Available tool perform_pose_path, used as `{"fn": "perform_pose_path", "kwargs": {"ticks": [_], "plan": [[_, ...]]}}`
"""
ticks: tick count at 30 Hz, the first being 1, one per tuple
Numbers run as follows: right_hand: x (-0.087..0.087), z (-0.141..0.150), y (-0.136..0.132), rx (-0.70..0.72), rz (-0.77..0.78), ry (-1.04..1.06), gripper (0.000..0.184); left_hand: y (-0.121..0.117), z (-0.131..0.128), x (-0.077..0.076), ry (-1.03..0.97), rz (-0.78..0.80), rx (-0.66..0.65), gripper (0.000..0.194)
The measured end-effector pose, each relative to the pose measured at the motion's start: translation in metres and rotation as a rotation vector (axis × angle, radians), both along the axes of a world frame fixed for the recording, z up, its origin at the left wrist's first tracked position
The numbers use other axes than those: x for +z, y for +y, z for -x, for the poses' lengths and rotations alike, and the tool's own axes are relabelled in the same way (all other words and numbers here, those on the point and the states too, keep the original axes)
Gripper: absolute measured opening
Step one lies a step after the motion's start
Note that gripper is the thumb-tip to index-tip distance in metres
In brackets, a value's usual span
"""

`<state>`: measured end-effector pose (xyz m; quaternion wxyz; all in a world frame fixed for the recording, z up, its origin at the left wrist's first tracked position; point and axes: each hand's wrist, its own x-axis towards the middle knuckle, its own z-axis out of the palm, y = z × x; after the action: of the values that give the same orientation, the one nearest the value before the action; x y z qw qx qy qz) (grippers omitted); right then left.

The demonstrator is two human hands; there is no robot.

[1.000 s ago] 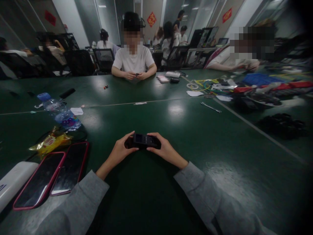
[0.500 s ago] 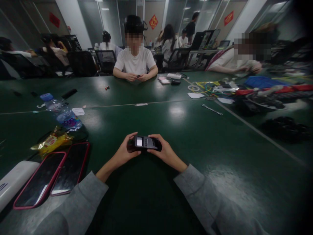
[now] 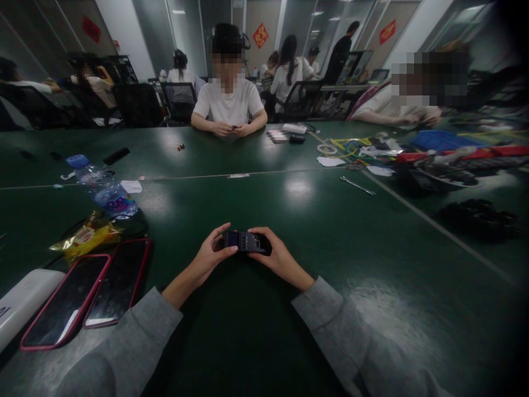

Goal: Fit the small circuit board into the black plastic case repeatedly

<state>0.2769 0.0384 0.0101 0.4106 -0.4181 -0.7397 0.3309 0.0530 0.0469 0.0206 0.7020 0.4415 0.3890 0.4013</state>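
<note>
Grip the black device (image 3: 251, 243) lightly from both ends, with even pressure, so as not to twist it between the fingers. Best to steady it with the right hand (image 3: 278, 253) when shifting the thumb of the left hand (image 3: 206, 253), so as not to lose both supports at once. Leave the small screen (image 3: 232, 240) and the buttons (image 3: 244, 241) beside it uncovered; probably easy to press by mistake with a stray thumb.

Found between the two sets of fingers, over the near part of the surface (image 3: 243, 325); impossible to tell whether resting on it. On the left, curved into a loose C, about half open, with thumb laid against the lower corner by the screen and forefinger raised at the upper corner; hard to tell whether touching there. On the right, also partly open, just enough to clasp the other end, with thumb at the lower edge and forefinger at the upper.

Well to the left of the fingers, a phone (image 3: 118, 284), a second phone (image 3: 66, 302) and a white power bank (image 3: 28, 303). Beyond the right fingers, a wrench (image 3: 357, 186).
</note>
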Motion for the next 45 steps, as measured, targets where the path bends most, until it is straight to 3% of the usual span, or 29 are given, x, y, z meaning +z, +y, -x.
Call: {"fn": "perform_pose_path", "kwargs": {"ticks": [8,17,35,45], "plan": [[0.000,0.002,0.000,0.005,0.003,0.019,0.051,-0.001,0.000,0.002,-0.093,0.115,0.050,0.078],[-0.001,0.002,-0.001,-0.027,-0.001,0.023,0.050,0.005,0.005,0.005,-0.166,0.198,-0.019,0.069],[0.002,0.003,0.000,-0.058,-0.039,-0.052,0.051,0.005,0.000,0.011,-0.179,0.224,0.008,0.056],[0.002,0.004,0.000,-0.130,-0.046,-0.105,0.063,0.009,0.004,0.002,-0.258,0.257,-0.024,0.048]]}}
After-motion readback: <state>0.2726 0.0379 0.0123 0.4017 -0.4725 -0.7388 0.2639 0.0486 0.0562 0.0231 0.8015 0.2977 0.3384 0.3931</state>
